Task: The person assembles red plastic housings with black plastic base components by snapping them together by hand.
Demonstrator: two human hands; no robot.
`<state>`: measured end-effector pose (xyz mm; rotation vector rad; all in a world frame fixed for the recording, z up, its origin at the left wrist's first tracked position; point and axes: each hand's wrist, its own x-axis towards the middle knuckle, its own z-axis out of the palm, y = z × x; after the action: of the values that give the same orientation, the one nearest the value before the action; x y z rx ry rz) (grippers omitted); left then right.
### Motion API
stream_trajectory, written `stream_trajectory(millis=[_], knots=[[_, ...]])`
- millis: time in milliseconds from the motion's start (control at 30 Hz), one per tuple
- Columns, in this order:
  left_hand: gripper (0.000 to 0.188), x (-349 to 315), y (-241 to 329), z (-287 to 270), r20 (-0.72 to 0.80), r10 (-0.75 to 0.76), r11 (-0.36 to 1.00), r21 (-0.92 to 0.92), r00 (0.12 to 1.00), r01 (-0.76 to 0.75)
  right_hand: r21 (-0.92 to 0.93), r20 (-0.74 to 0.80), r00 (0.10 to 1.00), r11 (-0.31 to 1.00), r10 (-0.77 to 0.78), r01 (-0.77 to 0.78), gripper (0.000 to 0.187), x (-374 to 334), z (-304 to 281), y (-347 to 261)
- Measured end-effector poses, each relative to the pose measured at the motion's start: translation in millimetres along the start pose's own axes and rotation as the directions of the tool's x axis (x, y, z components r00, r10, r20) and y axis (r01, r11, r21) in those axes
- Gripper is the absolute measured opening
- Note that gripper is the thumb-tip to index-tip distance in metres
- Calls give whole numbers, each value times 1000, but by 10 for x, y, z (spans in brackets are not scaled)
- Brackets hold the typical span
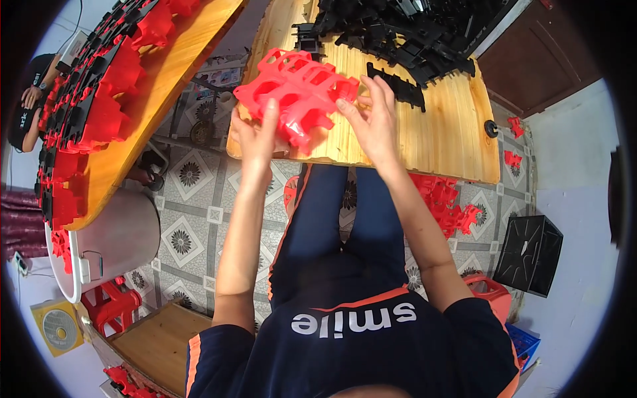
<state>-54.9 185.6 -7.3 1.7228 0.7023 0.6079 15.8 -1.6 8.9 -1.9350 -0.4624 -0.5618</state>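
Observation:
A bright red moulded plastic part [292, 83] with several openings is held just above the near edge of the wooden table. My left hand [254, 139] grips its near left side, the thumb lying on top and the other fingers partly hidden beneath. At its right end, my right hand [373, 123] has thumb and fingers around the edge; the exact fingertip contact is partly hidden. Just beyond my right fingers lies a flat black plastic part [398, 87]. Farther back on the table is a large heap of similar black parts [398, 33].
On the left, a second table [166, 79] carries rows of joined red and black parts [99, 93]. Below it stands a white bin [126, 225]. More red parts [444, 205] lie under my table, and a black crate [529, 255] sits right. Another person's hand [31, 97] shows far left.

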Motion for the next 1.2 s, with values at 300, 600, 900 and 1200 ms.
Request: stream_trajectory(millis=[300, 600, 900, 1200], knots=[[43, 295, 56, -47, 241, 552, 722, 341, 798, -602, 42, 246, 966, 997, -78, 70, 43, -502, 220, -355], [38, -18, 363, 211, 119, 495, 624, 641, 861, -448, 377, 468, 873, 862, 137, -338, 24, -371, -407, 80], [93, -1017, 781, 211, 501, 190, 842, -525, 844, 122, 149, 512, 680, 833, -526, 532, 23, -386, -1264, -408], [69, -1049, 275, 336, 772, 85, 300, -623, 630, 723, -276, 208, 917, 879, -342, 390, 22, 564, -972, 1229]])
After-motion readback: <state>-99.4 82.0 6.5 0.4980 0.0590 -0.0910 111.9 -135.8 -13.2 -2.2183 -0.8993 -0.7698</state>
